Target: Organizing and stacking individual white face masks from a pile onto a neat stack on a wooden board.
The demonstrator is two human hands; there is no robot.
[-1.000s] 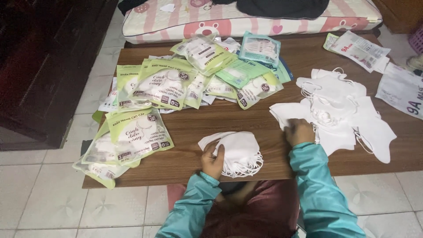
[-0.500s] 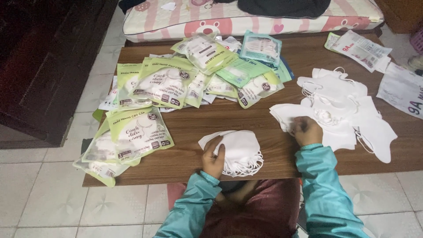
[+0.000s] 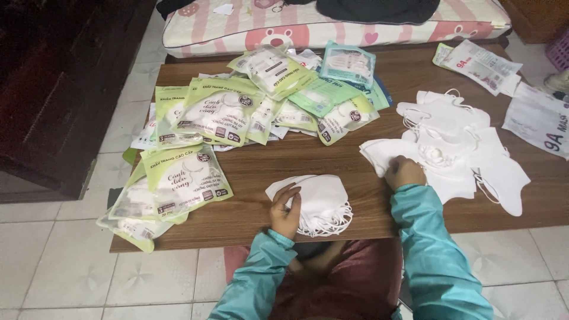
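A small stack of folded white face masks [image 3: 320, 201] lies near the front edge of a low wooden table [image 3: 284, 169]. My left hand [image 3: 285, 210] rests on the stack's left side, fingers spread over it. To the right lies a loose heap of white masks [image 3: 468, 148] with ear loops. My right hand [image 3: 404, 172] pinches the near left edge of one mask in that heap. Both arms wear teal sleeves.
Many green and white sealed mask packets [image 3: 207, 112] cover the table's left and middle; some overhang the left front corner [image 3: 142, 219]. Printed white bags [image 3: 536, 115] lie at the far right. A pink striped cushion [image 3: 332, 24] runs behind the table. A dark wooden cabinet [image 3: 59, 89] stands left.
My right hand has shifted slightly along the near edge of the loose heap, closing on a mask. My left hand stays on the stack.
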